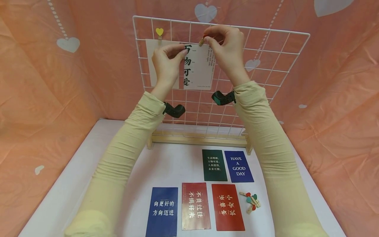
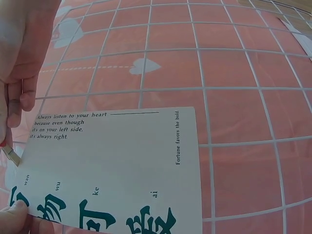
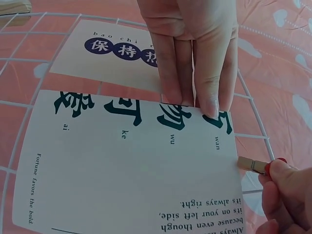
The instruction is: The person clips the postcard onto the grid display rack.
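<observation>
A white card [image 1: 200, 67] with large dark green characters stands against the upper part of a white wire grid [image 1: 228, 113]. Thumb and fingers of the left hand [image 1: 168, 62] pinch its left edge near the top corner. In the right hand [image 1: 226, 42] is a small wooden clothespin [image 3: 252, 165] with a red end, pinched between thumb and finger. The clothespin's tip meets the card's top edge; whether it grips the card I cannot tell. Left of this card, another white card [image 3: 105, 58] hangs from a clothespin with a yellow heart [image 1: 159, 32], partly hidden by the left hand.
The grid stands in a wooden base [image 1: 198, 140] on a white table. In front lie a green card [image 1: 214, 174], a blue card [image 1: 239, 177], and further blue and red cards [image 1: 228, 225]. A small pile of heart clothespins [image 1: 250, 201] is beside them. Orange cloth [image 1: 44, 82] surrounds the table.
</observation>
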A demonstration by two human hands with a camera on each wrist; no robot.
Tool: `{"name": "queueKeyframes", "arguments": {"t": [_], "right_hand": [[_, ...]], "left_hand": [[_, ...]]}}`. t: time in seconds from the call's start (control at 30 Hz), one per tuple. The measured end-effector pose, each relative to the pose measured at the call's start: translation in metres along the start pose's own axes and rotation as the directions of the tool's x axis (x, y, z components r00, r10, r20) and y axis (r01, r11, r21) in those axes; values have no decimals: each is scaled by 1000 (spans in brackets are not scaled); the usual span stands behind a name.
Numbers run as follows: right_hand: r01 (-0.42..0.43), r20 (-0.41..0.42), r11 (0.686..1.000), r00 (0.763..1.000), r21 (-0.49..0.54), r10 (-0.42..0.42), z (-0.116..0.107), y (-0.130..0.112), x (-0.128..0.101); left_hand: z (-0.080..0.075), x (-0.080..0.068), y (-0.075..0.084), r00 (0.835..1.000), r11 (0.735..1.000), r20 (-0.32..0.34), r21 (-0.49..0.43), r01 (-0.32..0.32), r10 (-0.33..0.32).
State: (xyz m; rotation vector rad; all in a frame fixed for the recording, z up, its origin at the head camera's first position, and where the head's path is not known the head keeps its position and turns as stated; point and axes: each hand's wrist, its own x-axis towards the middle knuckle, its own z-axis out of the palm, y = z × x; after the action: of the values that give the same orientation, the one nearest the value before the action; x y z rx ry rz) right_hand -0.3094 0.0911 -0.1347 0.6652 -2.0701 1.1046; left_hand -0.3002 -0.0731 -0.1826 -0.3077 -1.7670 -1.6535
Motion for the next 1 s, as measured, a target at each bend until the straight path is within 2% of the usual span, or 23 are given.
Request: {"name": "queueKeyframes", "arguments": {"t": [0.3,0.8,1.0], "right_hand": [[52,2,998,999,-20,-52,1,0,3],[-34,29,996,999,-82,37,2,-2,7],[-70,38,995,997,-72,72,2,-2,10]], "left_hand": [[3,2,2,1000,997,11,70,-19,18],[3,2,0,1000,993,-1,116,-28,29],[4,2,-2,999,992,2,120,-39,39]]}}
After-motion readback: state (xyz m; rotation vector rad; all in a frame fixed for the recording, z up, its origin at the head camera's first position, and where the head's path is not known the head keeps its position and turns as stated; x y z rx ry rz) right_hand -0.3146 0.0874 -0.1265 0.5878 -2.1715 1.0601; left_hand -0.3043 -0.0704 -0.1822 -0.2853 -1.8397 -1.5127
